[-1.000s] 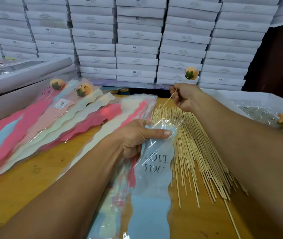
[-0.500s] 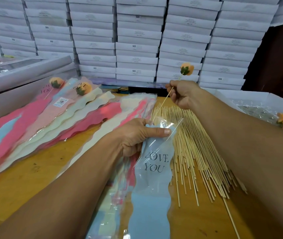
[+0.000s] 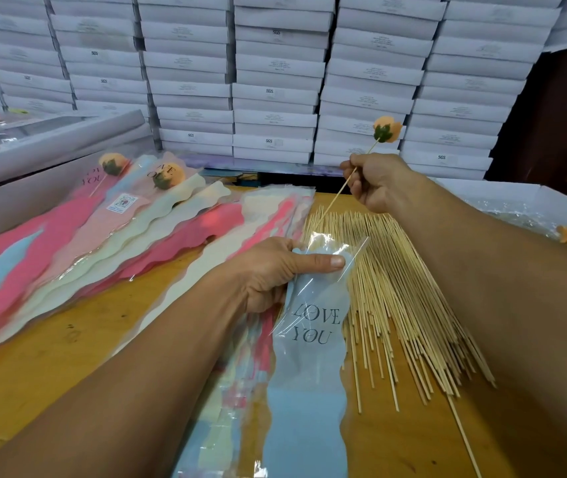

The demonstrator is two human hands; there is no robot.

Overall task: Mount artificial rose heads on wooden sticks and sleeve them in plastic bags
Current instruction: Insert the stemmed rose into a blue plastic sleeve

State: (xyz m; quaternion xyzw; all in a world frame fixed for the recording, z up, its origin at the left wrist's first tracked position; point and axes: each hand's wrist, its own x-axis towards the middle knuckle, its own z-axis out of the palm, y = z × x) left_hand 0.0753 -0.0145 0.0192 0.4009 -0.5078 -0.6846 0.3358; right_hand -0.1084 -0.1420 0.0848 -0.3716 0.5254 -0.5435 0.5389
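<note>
Your right hand (image 3: 375, 182) pinches the stick (image 3: 339, 194) with the rose (image 3: 387, 129) raised above the stick pile (image 3: 396, 288), left hand (image 3: 275, 270) grips the blue bag (image 3: 309, 339) mouth on the table (image 3: 51, 357).

Both forearms are bare from the frame's lower edge to the wrists, no sleeves showing. The left hand (image 3: 268, 270) and right hand (image 3: 377, 181) are bare too. The left thumbnail is short and plain.
</note>
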